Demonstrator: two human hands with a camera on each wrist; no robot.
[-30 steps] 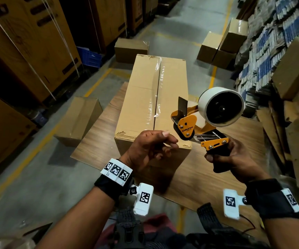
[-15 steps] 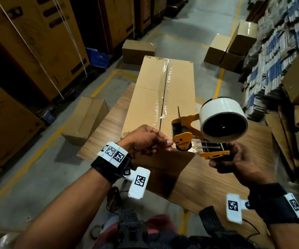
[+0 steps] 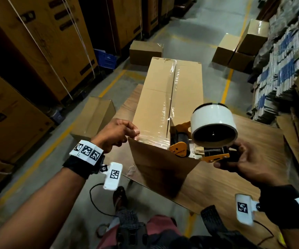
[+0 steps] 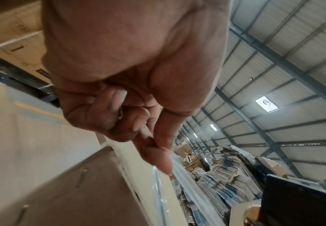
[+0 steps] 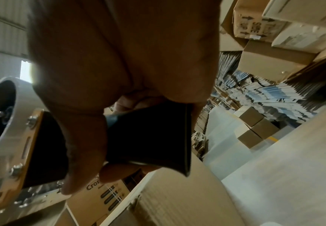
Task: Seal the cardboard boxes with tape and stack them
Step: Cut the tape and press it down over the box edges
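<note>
Long box (image 3: 164, 97) lies on the wooden table (image 3: 235, 177); centre seam already carries clear tape. I am laying a cross strip (image 3: 150, 139) along the near top edge. My left hand (image 3: 116, 133) pinches the free tape end at the near left corner; my right hand (image 3: 242, 164) is wrapped round the dispenser (image 3: 204, 141) handle, roller near the seam. Judgement: keep the strip taut and level, press the end down before pulling right, avoid wrinkles.
</note>
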